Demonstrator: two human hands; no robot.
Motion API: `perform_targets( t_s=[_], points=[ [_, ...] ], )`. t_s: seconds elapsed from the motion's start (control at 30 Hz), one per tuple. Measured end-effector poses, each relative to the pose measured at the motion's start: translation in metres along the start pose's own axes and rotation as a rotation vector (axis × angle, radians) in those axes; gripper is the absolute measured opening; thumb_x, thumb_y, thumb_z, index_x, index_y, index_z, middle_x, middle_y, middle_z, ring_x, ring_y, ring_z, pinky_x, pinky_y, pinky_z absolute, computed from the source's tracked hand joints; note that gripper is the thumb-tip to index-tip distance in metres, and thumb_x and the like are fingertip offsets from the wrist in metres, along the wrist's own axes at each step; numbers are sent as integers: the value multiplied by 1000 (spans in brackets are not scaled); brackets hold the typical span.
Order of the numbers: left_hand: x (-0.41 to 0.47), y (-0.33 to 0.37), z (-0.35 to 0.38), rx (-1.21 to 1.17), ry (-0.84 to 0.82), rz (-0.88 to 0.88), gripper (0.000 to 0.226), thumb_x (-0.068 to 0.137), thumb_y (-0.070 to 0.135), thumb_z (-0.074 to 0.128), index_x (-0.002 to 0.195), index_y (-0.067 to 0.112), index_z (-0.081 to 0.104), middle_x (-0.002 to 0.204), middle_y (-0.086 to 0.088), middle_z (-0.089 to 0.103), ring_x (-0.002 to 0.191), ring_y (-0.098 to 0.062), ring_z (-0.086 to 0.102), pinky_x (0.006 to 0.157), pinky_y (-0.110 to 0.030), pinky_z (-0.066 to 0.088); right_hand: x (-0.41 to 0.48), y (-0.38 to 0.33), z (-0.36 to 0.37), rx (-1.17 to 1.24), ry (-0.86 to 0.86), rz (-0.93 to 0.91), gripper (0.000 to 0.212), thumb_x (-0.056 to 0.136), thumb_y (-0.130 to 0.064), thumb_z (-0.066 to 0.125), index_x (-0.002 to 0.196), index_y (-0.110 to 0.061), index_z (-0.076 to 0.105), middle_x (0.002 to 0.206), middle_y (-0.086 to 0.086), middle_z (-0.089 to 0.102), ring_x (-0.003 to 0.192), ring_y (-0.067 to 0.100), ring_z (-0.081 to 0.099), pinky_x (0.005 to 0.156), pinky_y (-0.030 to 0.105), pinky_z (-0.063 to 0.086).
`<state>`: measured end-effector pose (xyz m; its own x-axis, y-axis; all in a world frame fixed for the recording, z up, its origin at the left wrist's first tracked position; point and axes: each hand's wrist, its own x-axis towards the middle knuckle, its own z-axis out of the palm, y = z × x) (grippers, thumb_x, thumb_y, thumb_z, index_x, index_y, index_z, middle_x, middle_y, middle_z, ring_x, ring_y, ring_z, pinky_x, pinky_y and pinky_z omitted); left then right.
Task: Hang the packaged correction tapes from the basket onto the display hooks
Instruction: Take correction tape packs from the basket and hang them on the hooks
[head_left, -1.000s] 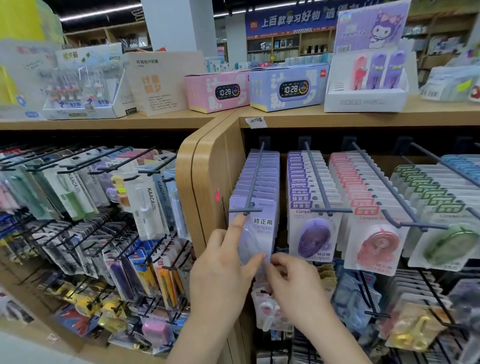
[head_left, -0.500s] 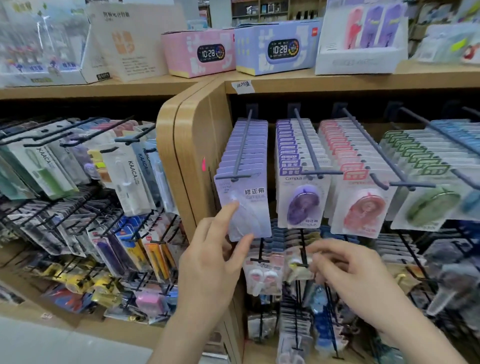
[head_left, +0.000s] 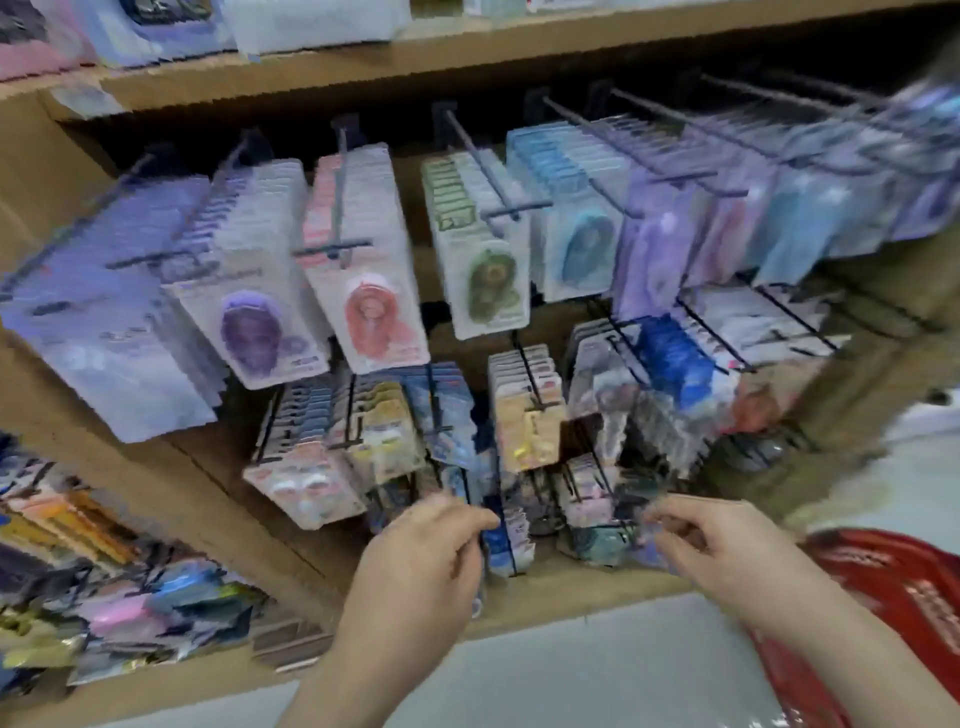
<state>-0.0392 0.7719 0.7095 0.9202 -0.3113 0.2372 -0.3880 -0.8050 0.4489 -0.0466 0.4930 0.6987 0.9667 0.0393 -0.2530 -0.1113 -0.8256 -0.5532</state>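
Left hand (head_left: 415, 564) and right hand (head_left: 727, 556) have dropped lower; red basket (head_left: 898, 587) appears.

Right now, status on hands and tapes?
Left hand, right hand low, fingers curled, grip lost in blur. Correction tapes hang on upper hooks. Red basket at right. No obstruction seen.

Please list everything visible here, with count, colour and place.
shelf board: one, brown, top
purple tape packs: one stack, upper hooks, left
pink tape packs: one stack, right of purple
green tape packs: one stack, upper centre
blue tape packs: one stack, right of green
smaller packs: several stacks, mixed colours, lower hooks
basket: one, red, bottom right
left hand: one, before lower hooks, hold unclear
right hand: one, near basket, hold unclear
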Motion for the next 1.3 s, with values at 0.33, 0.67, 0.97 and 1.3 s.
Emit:
perform_targets(
  t_s=[0.33,0.67,0.97,1.3],
  points=[
    [17,171,179,-67,-390,177,20,82,18,65,92,32,74,87,18,70,78,-2,62,67,-20,48,-159,255,-33,271,272,537,27,93,-22,60,93,-49,60,92,-9,73,75,8,65,63,16,49],
    [76,274,356,-15,-816,240,21,90,38,51,104,53,59,87,22,70,76,-2,65,71,-32,56,-242,402,6,627,571,1122,23,93,-24,64,116,-29,63,91,-4,68,85,19,65,78,32,47],
    [159,331,577,48,-1027,285,26,94,17,53,113,24,69,111,0,70,101,-21,64,81,-32,50,-154,521,42,843,623,1339,24,92,-25,65,115,-31,62,98,-5,69,90,23,67,86,38,53],
    [173,302,884,346,-1215,371,38,92,18,54,130,13,55,126,-8,62,116,-28,58,94,-37,45,-3,749,192,776,410,1245,54,92,-17,63,143,-20,46,138,7,57,117,23,58,92,30,45]
  ],
)
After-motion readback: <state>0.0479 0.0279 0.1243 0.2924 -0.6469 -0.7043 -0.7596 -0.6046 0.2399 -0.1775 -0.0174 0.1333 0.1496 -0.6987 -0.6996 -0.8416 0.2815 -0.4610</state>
